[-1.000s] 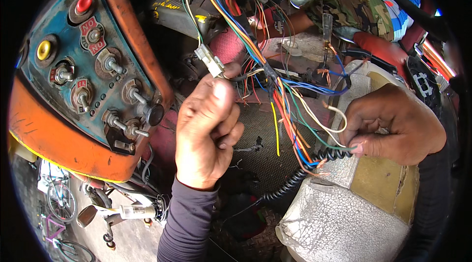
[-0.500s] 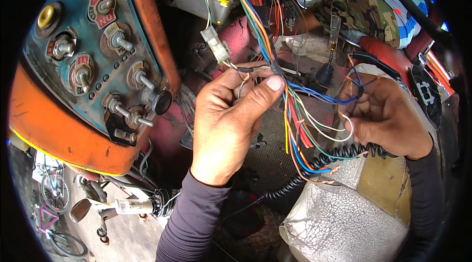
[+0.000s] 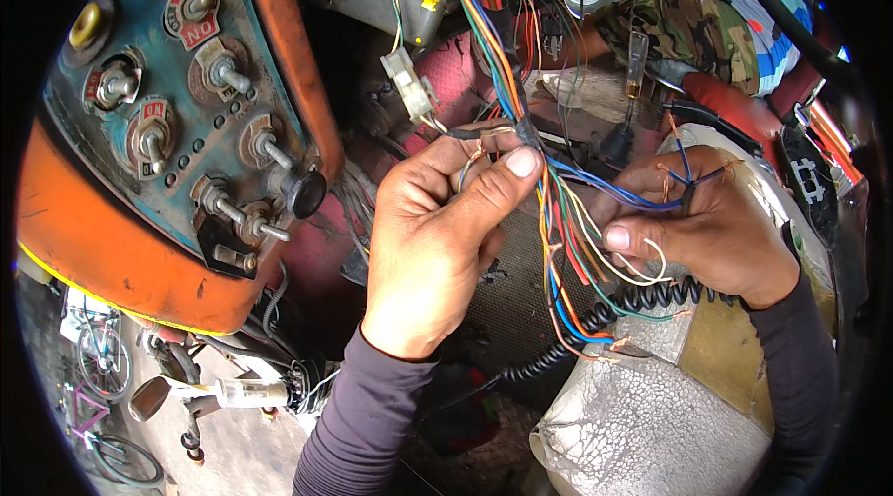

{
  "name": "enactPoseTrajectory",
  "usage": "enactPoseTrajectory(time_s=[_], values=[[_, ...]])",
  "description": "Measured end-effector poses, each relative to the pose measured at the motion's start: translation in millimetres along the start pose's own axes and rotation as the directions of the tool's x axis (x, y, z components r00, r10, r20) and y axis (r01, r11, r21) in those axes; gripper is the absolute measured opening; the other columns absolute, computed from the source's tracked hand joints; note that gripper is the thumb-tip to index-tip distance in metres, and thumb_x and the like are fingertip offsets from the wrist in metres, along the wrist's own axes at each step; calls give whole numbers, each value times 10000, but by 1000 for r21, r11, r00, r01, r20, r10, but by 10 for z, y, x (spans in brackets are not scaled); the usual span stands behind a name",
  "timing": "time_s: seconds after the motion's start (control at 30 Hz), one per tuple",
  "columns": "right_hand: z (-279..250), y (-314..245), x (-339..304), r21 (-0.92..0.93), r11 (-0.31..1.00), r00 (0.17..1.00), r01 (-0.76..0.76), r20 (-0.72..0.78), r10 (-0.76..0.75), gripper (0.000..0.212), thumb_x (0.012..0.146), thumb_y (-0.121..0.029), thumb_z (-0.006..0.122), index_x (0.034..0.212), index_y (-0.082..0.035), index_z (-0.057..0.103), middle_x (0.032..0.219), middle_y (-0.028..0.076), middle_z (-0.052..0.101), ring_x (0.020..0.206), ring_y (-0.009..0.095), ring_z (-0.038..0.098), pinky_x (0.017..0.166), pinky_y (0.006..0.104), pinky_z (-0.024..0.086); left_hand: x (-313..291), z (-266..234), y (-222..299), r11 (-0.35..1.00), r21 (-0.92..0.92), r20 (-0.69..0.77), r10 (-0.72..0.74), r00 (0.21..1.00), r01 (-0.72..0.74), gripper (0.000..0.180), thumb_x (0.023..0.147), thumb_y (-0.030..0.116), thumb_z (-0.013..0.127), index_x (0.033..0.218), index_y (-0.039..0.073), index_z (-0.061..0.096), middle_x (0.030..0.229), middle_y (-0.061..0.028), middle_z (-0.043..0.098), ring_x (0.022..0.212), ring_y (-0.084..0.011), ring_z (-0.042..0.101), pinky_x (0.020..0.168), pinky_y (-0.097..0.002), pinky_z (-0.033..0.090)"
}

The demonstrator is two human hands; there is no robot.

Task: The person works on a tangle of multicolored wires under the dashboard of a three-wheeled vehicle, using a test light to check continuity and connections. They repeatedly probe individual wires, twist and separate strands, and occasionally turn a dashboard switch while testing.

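Observation:
My left hand (image 3: pixel 433 235) pinches a wiring harness (image 3: pixel 507 77) between thumb and fingers, where a dark wrapped section ends and loose wires fan out. Just above that hand, a white plastic connector (image 3: pixel 407 87) hangs on its own short leads. Out to the right, my right hand (image 3: pixel 716 226) is closed, its thumb against the fingers on a pale white wire (image 3: pixel 659 254). Blue wires (image 3: pixel 623 194) pass from the bundle to this hand, their bare copper ends spread above it. Below, red, orange and blue wires (image 3: pixel 563 301) dangle with stripped ends.
At left stands an orange and teal control panel (image 3: pixel 177 189) with several toggle switches. A cracked grey seat (image 3: pixel 642 412) and a black coiled cable (image 3: pixel 558 347) lie below the hands. Another person's camouflage-clad leg (image 3: pixel 693 35) shows at upper right. Bicycles (image 3: pixel 102 361) stand at lower left.
My right hand has moved left and a little down toward the bundle, its thumb now over the white wire. The hanging wire ends have shifted slightly. My left hand keeps its pinch.

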State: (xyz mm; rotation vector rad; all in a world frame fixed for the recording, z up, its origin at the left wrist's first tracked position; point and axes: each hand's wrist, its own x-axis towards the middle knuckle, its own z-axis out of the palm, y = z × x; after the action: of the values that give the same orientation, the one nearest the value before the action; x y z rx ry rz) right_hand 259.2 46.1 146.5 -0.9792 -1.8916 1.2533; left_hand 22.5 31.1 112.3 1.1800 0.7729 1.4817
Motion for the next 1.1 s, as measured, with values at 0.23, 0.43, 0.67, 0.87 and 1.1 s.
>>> enactPoseTrajectory(time_s=[0.23,0.43,0.67,0.87,1.1], values=[[24,37,51,37,999,1000,-23,18,23,209,981,-158,795,1020,41,740,767,17,707,640,59,610,596,224,507,-5,20,-12,1000,10,-28,10,1000,-9,202,1007,141,764,1152,13,705,675,110,521,513,-4,398,455,-209,279],[97,43,49,95,995,999,3,-35,1,168,972,-121,790,1004,34,733,775,4,681,661,50,585,603,235,479,-27,22,7,1000,-18,-11,-2,1000,1,215,1010,125,759,1178,2,704,697,120,520,556,6,395,496,-203,278],[114,31,39,22,999,1000,-31,1,31,104,971,-75,764,969,22,726,793,-14,657,677,49,568,618,251,467,-20,74,16,980,94,-144,187,972,-174,273,960,90,815,1186,-23,709,684,154,404,610,30,315,575,-182,235],[114,44,23,61,996,998,-64,11,64,125,971,-90,764,976,29,723,743,-11,641,651,53,562,612,253,465,-47,60,81,960,-19,-202,271,941,-281,300,1089,297,664,1090,4,726,587,109,396,484,-7,263,448,-242,201],[96,74,11,37,999,1000,4,10,-5,137,981,-99,752,1005,29,711,763,-14,633,656,53,539,609,256,450,-26,16,132,968,-102,-210,203,957,-228,318,1100,290,636,1109,-18,715,602,97,356,489,-22,244,450,-237,203]])
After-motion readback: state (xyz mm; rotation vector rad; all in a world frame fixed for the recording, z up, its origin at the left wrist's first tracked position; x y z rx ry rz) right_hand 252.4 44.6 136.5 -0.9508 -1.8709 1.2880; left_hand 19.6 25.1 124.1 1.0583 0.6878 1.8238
